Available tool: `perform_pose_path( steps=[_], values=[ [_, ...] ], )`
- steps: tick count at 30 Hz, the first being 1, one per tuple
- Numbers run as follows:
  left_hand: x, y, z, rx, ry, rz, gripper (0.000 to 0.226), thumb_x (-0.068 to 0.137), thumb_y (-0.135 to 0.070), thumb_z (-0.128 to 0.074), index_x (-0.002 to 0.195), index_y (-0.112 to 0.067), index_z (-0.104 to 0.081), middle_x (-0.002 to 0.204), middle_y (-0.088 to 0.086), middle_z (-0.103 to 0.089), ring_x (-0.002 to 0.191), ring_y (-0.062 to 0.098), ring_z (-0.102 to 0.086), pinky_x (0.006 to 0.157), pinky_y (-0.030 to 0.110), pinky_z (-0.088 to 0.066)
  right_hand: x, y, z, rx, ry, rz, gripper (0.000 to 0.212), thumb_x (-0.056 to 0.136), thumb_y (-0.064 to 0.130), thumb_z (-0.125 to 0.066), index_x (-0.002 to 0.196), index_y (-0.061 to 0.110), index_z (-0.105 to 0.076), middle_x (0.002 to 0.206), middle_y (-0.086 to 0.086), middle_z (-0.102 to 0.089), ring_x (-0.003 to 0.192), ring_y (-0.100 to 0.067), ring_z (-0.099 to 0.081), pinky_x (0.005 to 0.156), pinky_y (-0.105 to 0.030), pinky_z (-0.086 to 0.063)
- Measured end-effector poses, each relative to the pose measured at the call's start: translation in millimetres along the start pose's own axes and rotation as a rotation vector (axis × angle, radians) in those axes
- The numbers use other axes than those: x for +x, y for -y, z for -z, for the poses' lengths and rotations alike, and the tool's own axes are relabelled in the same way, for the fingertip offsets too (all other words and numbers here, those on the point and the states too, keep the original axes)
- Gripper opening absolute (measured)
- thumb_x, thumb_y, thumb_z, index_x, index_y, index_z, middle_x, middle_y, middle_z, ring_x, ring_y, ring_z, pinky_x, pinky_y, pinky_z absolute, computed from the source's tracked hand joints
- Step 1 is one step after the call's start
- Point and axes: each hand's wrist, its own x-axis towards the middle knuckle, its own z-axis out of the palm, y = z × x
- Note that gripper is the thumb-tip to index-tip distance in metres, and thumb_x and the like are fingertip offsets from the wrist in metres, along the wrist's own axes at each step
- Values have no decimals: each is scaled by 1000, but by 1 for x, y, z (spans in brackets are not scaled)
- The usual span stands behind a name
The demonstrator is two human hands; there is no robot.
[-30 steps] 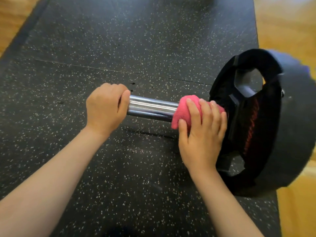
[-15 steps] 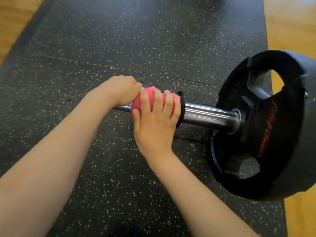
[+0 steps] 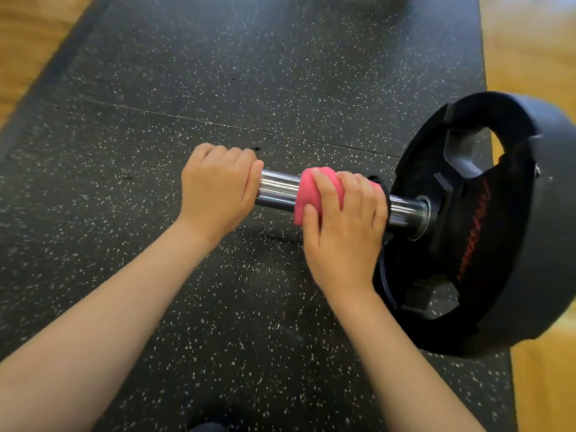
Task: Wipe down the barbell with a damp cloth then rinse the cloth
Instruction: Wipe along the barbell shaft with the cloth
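The barbell's shiny steel sleeve [image 3: 277, 190] lies across the black speckled rubber mat [image 3: 280, 73], with a black weight plate [image 3: 486, 226] on its right end. My left hand [image 3: 218, 191] grips the sleeve's left end, hiding its tip. My right hand [image 3: 343, 226] wraps a pink cloth [image 3: 307, 194] around the sleeve, a short way to the right of my left hand and left of the plate. A stretch of bare steel shows between my hands and another between my right hand and the plate's collar [image 3: 422, 218].
Wooden floor [image 3: 530, 51] borders the mat on the right, and more wooden floor [image 3: 28, 35] lies at the far left. A seam [image 3: 218, 124] runs across the mat behind the barbell. The plate stands on edge at the mat's right border.
My right hand slid the pink cloth left along the sleeve until it met my left hand, then back to the right, now midway toward the plate. My left hand kept its grip.
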Motion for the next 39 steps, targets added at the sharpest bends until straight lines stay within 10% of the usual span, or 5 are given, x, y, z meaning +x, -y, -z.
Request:
perform_pose_path(
  steps=[10,14,22,29,39],
  values=[
    [10,3,5,6,36,-49,41,94,-22,-29,58,-13,-46,47,-3,-36,40,19,-30,46,22,-7,-2,-14,12,6,-59,-223,44,89,24,-37,129,22,-53,134,-11,-47,133,-32,-33,119,-47,-4],
    [21,4,6,-17,192,-12,46,94,-25,-23,54,-12,-42,44,-1,-34,40,20,-30,46,23,-17,3,0,5,-9,-60,-221,42,93,27,-36,130,22,-54,133,-11,-48,132,-33,-34,117,-49,-4],
    [64,4,16,-116,736,17,38,103,-27,-22,89,-15,-55,112,10,-62,106,31,-54,87,38,-40,10,67,-25,-16,10,-31,47,94,34,-43,137,16,-50,134,-16,-50,130,-39,-39,116,-53,-13],
    [20,-2,11,-78,114,-58,41,96,-34,-23,65,-18,-45,59,3,-52,58,31,-54,53,33,-32,3,35,-15,29,4,59,48,92,32,-44,140,24,-47,139,-11,-47,134,-32,-35,118,-44,-13],
    [7,-4,-3,-1,-25,-154,41,99,-26,-26,70,-13,-53,55,2,-48,48,20,-32,50,29,-22,-8,-29,15,-13,-55,-183,47,87,24,-40,132,21,-50,137,-10,-46,136,-29,-31,119,-42,-6]
  ],
)
